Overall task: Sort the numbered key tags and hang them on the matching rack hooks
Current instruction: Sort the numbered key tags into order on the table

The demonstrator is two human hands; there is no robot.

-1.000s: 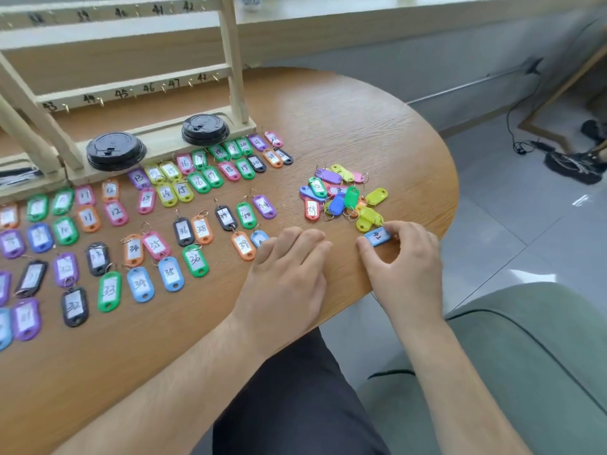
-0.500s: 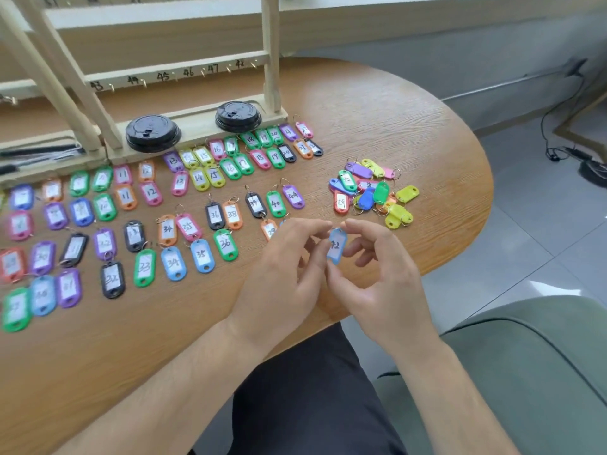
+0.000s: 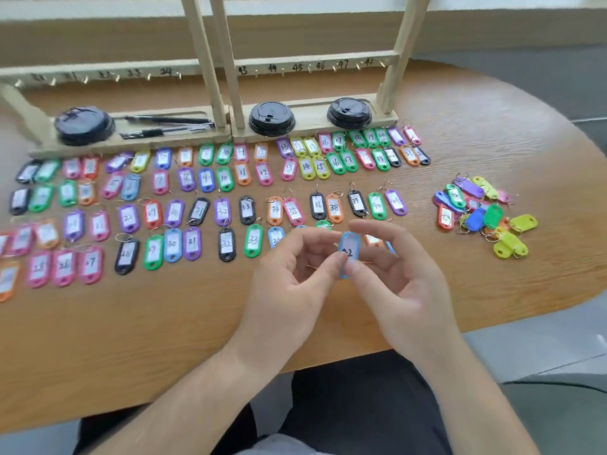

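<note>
Blue key tag (image 3: pixel 349 252) is now up off the counter (image 3: pixel 197 323), held between both hands. The left hand (image 3: pixel 292 280) has its fingers clamped on the tag's left edge, and the right hand (image 3: pixel 400 280) has its fingers clamped on the other side. A second ago it lay by the loose pile (image 3: pixel 483 215) under the right fingers, with the left hand flat. The label reads 42. Judged: number checked, and its slot is in the sorted rows (image 3: pixel 230 208) just beyond the fingers, after the 40s. Rack (image 3: pixel 315 65) stands far beyond the fingers, visible hooks bare.
</note>
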